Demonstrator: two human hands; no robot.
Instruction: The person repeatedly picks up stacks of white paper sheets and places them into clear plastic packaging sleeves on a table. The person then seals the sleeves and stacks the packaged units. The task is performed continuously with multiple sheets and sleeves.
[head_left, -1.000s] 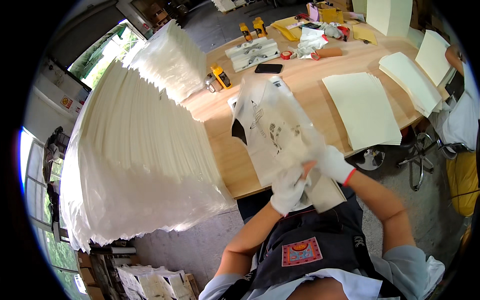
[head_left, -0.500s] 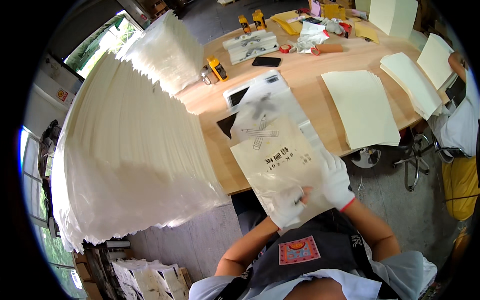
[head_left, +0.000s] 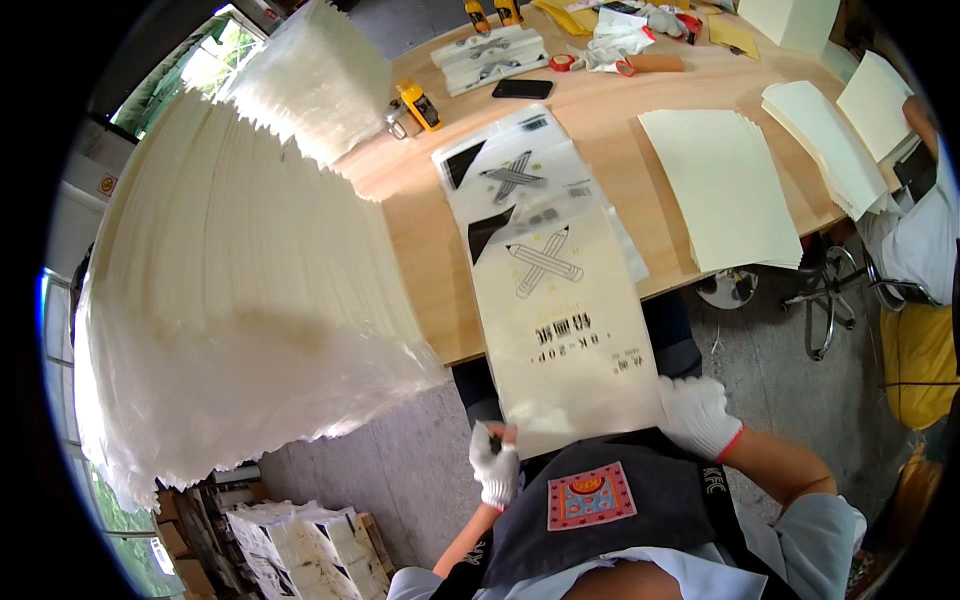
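A clear printed plastic bag (head_left: 560, 330) with crossed pencils on its front and cream paper sheets inside lies partly on the table, its near end out over the edge toward my apron. My left hand (head_left: 494, 466), in a white glove with bare fingertips showing, is closed at the bag's near left corner. The gloved right hand (head_left: 698, 415) grips the right side near the bottom, fingers curled. Under the bag's far end rest more printed plastic bags (head_left: 512, 165), flat on the table.
Tall stacks of packed white sheets (head_left: 250, 290) stand at left. A cream paper stack (head_left: 715, 190) lies to the right on the table (head_left: 400, 230). Farther back are a phone (head_left: 522, 89), a yellow bottle (head_left: 418, 105) and scissors. Another person's hand (head_left: 916, 118) holds paper at far right.
My hands have moved apart to the bag's two sides and nearer my body. The filled bag has straightened and now lies flatter, showing its whole front.
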